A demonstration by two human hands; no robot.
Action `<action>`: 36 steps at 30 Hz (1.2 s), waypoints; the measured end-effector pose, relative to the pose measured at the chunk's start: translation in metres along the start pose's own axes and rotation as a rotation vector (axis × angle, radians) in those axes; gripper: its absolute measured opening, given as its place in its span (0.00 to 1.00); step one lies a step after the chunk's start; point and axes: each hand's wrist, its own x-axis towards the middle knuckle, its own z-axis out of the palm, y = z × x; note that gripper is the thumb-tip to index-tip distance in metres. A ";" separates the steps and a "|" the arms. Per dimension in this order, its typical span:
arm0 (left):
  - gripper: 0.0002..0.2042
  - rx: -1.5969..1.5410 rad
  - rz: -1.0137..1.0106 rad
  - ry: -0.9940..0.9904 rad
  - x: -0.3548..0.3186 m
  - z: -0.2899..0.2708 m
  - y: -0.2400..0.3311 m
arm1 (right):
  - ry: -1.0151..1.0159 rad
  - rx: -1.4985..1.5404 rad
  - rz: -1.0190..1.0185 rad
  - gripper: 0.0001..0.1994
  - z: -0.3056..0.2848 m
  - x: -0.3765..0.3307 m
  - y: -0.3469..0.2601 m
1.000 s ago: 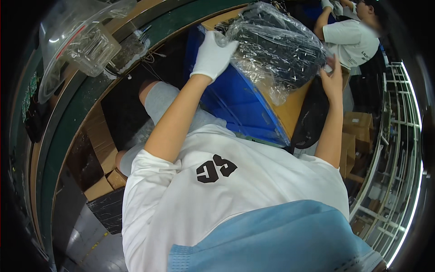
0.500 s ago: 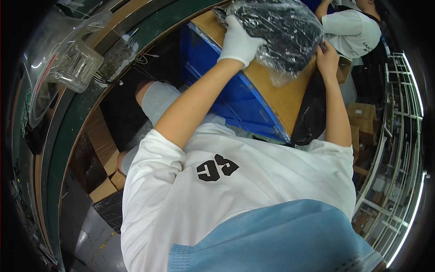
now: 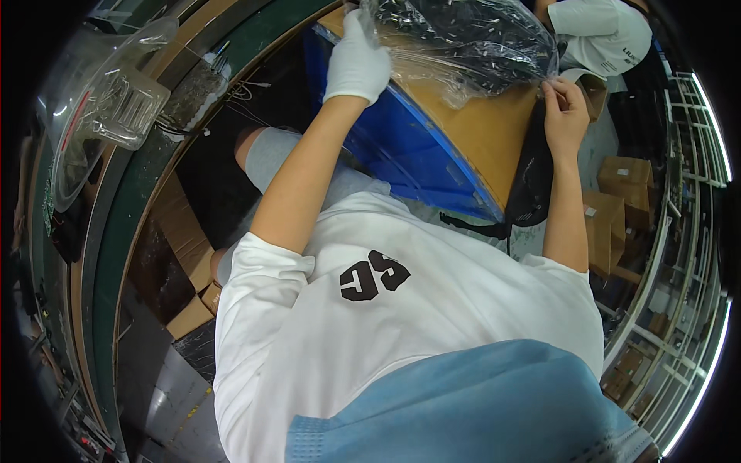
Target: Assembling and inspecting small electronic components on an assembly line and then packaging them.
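A clear plastic bag (image 3: 475,38) with many small dark pieces inside lies at the top of the view, on a brown cardboard surface (image 3: 478,139). The cardboard covers a blue plastic crate (image 3: 417,154). My left hand (image 3: 357,68), in a white glove, is closed on the bag's left edge; its fingertips are partly cut off by the picture's upper rim. Bare, my right hand (image 3: 566,112) pinches the bag's right corner between thumb and fingers. Between both hands the loose film is drawn out toward me.
A black bag (image 3: 532,189) with a strap hangs beside the crate's right side. Left of me runs a green bench edge (image 3: 255,69) bearing a clear plastic bag with a clear tray (image 3: 127,108). Cardboard boxes (image 3: 606,224) and racks stand right. Another person (image 3: 602,35) works at upper right.
My left hand has slid left and up, from the bag's front side to its left edge. The film has spread wider. My right hand has shifted slightly right and down, still pinching the corner.
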 end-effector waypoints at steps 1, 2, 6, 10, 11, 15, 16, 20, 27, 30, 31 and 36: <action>0.28 0.028 -0.005 0.025 -0.004 -0.003 0.002 | -0.052 0.004 -0.017 0.05 -0.001 -0.006 -0.004; 0.28 0.059 -0.011 0.054 -0.007 -0.007 0.002 | -0.107 0.015 -0.036 0.03 0.001 -0.011 -0.007; 0.23 0.318 0.197 0.332 -0.017 -0.013 0.032 | -0.222 -0.005 -0.098 0.02 0.007 -0.021 -0.022; 0.16 0.285 0.913 0.542 -0.021 -0.017 0.115 | -0.286 -0.103 -0.161 0.03 0.015 -0.033 -0.037; 0.17 0.497 1.029 0.495 -0.022 -0.013 0.122 | -0.301 -0.068 -0.161 0.04 0.016 -0.037 -0.041; 0.12 0.247 0.912 -0.038 -0.006 0.057 0.074 | -0.358 0.035 -0.191 0.05 0.017 -0.042 -0.055; 0.10 0.248 0.928 -0.008 -0.006 0.060 0.068 | -0.366 0.078 -0.189 0.05 0.015 -0.045 -0.056; 0.05 0.282 0.969 0.056 -0.009 0.046 0.041 | -0.387 0.243 -0.163 0.09 0.016 -0.059 -0.056; 0.05 0.474 0.852 -0.126 -0.043 -0.008 0.020 | -0.288 0.216 -0.022 0.21 0.038 -0.030 -0.048; 0.05 0.527 0.803 -0.161 -0.053 -0.020 0.017 | -0.262 0.189 -0.070 0.25 0.050 -0.012 -0.048; 0.05 0.536 0.773 -0.157 -0.054 -0.023 0.016 | -0.232 0.073 -0.114 0.25 0.056 -0.004 -0.047; 0.06 0.551 0.665 -0.142 -0.056 -0.028 0.012 | -0.110 -0.346 -0.301 0.26 0.066 0.010 -0.058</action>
